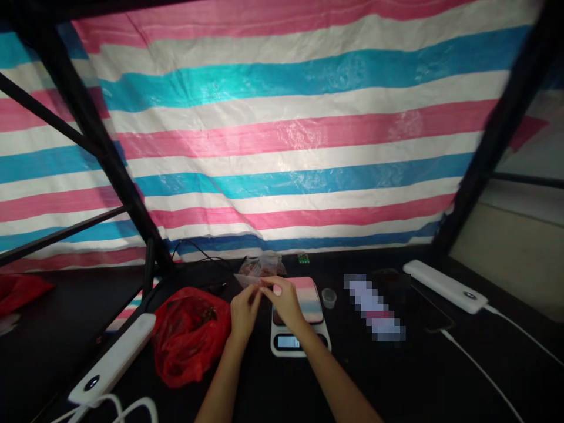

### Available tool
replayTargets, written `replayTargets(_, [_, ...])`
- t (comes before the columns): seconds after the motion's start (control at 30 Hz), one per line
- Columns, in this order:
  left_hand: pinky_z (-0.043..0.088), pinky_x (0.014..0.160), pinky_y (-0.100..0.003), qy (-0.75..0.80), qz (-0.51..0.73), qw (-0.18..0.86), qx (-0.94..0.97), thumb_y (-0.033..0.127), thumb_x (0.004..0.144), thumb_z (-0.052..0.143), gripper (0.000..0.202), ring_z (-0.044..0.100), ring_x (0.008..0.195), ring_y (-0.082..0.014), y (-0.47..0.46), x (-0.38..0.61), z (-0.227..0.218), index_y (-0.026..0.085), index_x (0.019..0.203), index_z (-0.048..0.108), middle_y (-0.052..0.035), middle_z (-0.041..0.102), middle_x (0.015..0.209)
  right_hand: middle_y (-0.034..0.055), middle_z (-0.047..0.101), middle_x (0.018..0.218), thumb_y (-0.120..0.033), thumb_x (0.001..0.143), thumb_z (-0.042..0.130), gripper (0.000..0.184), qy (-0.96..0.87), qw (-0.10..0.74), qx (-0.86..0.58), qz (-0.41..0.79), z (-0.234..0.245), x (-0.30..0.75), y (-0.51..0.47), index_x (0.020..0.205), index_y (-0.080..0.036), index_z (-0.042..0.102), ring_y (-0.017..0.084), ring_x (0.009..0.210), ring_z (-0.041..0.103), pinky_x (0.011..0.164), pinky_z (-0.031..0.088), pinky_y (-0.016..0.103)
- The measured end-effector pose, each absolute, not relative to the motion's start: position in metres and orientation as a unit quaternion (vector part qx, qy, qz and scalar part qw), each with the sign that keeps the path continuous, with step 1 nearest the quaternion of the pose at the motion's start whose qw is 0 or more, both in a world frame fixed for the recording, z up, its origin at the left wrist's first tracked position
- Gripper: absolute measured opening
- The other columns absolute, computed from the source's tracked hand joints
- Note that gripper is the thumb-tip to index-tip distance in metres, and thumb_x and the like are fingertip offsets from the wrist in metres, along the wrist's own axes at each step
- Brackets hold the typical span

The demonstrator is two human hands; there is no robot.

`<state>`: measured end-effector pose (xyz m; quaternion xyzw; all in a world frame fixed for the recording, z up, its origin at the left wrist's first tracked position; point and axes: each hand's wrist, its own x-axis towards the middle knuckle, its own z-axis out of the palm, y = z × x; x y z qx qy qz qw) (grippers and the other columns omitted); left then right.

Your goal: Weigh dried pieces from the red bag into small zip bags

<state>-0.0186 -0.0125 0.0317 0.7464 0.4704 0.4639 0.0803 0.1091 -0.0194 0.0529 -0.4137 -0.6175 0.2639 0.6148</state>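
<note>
My left hand point(244, 310) and my right hand point(286, 299) meet at the fingertips, both closed in a pinch on a small clear plastic bag point(245, 280). What the bag holds, if anything, is too small to make out. Under my right hand and wrist is a white kitchen scale point(302, 348) with a lit display; its glossy platform point(309, 299) mirrors the striped sheet. Just behind my hands lies another clear bag point(264, 264) with reddish-brown contents. A small clear plastic cup point(328, 298) stands right of the scale.
A crumpled red plastic bag point(189, 338) with dark contents sits left of my left forearm. White power banks with cables lie at left point(114, 358) and right point(447, 286). Green batteries point(304, 258) are at the back, before a striped sheet point(299, 135). A pixelated patch point(374, 308) hides something.
</note>
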Motion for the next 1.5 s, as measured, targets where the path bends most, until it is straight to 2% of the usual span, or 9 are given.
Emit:
replayTargets(0.1, [0.035,0.048,-0.018,0.47,0.467,0.067,0.746,0.033,0.081,0.048,0.024,0.047,0.046,-0.0089,-0.013,-0.014,0.031,0.017,0.069,0.061,0.0026,0.052,0.052,0.0041,0.071,0.081,-0.02,0.075,0.058,0.015,-0.612,0.608,-0.426,0.273,0.052,0.11,-0.02,0.081,-0.022,0.072,0.019,0.076,0.065,0.074,0.05,0.031])
replayTargets(0.17, [0.034,0.048,-0.018,0.466,0.476,0.08,0.741,0.033,0.08,0.049,0.025,0.044,0.045,-0.008,-0.014,-0.012,0.03,0.016,0.065,0.059,0.0036,0.049,0.051,0.0041,0.071,0.082,-0.02,0.076,0.057,0.016,-0.611,0.606,-0.428,0.276,0.052,0.111,-0.02,0.083,-0.022,0.072,0.018,0.076,0.065,0.073,0.05,0.03])
replayTargets(0.33, [0.037,0.053,-0.019,0.454,0.488,0.123,0.735,0.033,0.082,0.046,0.024,0.048,0.05,-0.0099,-0.015,-0.01,0.032,0.016,0.078,0.063,0.0014,0.056,0.058,0.0039,0.071,0.083,-0.021,0.077,0.057,0.016,-0.615,0.605,-0.431,0.265,0.054,0.113,-0.02,0.085,-0.021,0.071,0.018,0.076,0.065,0.072,0.049,0.028])
replayTargets(0.53, [0.036,0.052,-0.019,0.451,0.483,0.127,0.74,0.03,0.085,0.041,0.026,0.047,0.047,-0.0091,-0.017,-0.008,0.034,0.015,0.078,0.061,0.0032,0.05,0.053,0.003,0.071,0.082,-0.014,0.075,0.055,0.02,-0.619,0.608,-0.428,0.252,0.057,0.116,-0.02,0.086,-0.02,0.071,0.016,0.074,0.064,0.072,0.049,0.026])
replayTargets(0.67, [0.036,0.051,-0.018,0.461,0.462,0.116,0.748,0.029,0.086,0.041,0.022,0.049,0.047,-0.0087,-0.02,-0.006,0.032,0.016,0.086,0.059,0.0037,0.051,0.054,0.0023,0.07,0.081,-0.011,0.072,0.055,0.023,-0.624,0.6,-0.431,0.256,0.055,0.117,-0.018,0.087,-0.018,0.07,0.015,0.071,0.064,0.071,0.049,0.024])
replayTargets(0.83, [0.035,0.049,-0.017,0.456,0.48,0.007,0.749,0.027,0.083,0.046,0.018,0.049,0.047,-0.0077,-0.018,-0.006,0.026,0.015,0.08,0.059,0.0017,0.058,0.059,0.002,0.07,0.077,-0.013,0.074,0.055,0.021,-0.648,0.574,-0.452,0.215,0.054,0.113,-0.02,0.087,-0.019,0.07,0.015,0.067,0.063,0.067,0.049,0.025])
replayTargets(0.97, [0.032,0.048,-0.018,0.462,0.504,-0.103,0.722,0.026,0.081,0.05,0.019,0.046,0.044,-0.0077,-0.016,-0.007,0.025,0.015,0.067,0.058,0.0026,0.052,0.05,0.0028,0.071,0.08,-0.011,0.075,0.053,0.022,-0.65,0.574,-0.471,0.162,0.057,0.112,-0.023,0.086,-0.02,0.07,0.017,0.072,0.064,0.072,0.049,0.026])
replayTargets(1.1, [0.031,0.047,-0.019,0.495,0.516,-0.138,0.685,0.025,0.08,0.049,0.021,0.044,0.042,-0.0076,-0.018,-0.008,0.029,0.016,0.062,0.055,0.0038,0.048,0.046,0.0041,0.071,0.085,-0.008,0.073,0.053,0.024,-0.646,0.572,-0.491,0.125,0.058,0.118,-0.022,0.084,-0.019,0.07,0.018,0.078,0.065,0.078,0.048,0.03])
replayTargets(1.5, [0.037,0.05,-0.018,0.509,0.471,0.008,0.72,0.03,0.078,0.052,0.012,0.05,0.046,-0.0077,-0.019,0.0,0.031,0.018,0.077,0.052,0.0057,0.051,0.055,0.0055,0.069,0.092,-0.011,0.076,0.054,0.021,-0.679,0.567,-0.443,0.142,0.048,0.114,-0.018,0.091,-0.019,0.066,0.018,0.085,0.062,0.079,0.047,0.031])
